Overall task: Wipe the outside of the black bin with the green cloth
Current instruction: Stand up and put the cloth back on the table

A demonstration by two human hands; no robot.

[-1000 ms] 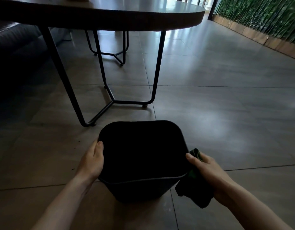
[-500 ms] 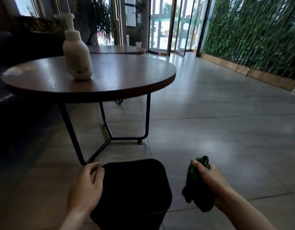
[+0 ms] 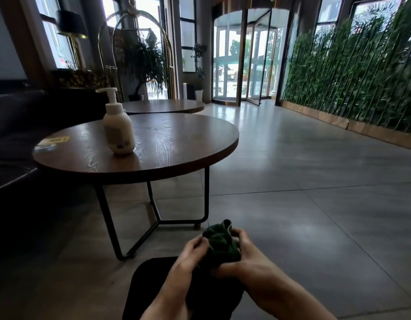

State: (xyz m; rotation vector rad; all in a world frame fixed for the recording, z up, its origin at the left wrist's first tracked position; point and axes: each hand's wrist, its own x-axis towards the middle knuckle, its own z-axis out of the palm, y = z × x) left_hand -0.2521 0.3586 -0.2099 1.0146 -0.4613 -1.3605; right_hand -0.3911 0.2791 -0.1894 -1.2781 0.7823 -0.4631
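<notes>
Grey tiled floor (image 3: 315, 204), both hands (image 3: 190, 255) (image 3: 248, 257) gripping green cloth (image 3: 220, 243) above black bin (image 3: 149, 285)

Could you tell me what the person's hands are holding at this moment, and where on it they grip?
Both hands hold the green cloth, bunched up above the black bin: the left hand grips its left side, the right hand its right side.

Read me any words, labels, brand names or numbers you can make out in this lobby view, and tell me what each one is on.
None can be read.
White pump bottle on the round brown wooden table: a label low on its side, print too small and blurred.
Yellow and white flat card on the same table: markings too blurred.
Red sign in the left window: blurred, unreadable.
Bunched green cloth and black bin: no text visible.
</notes>
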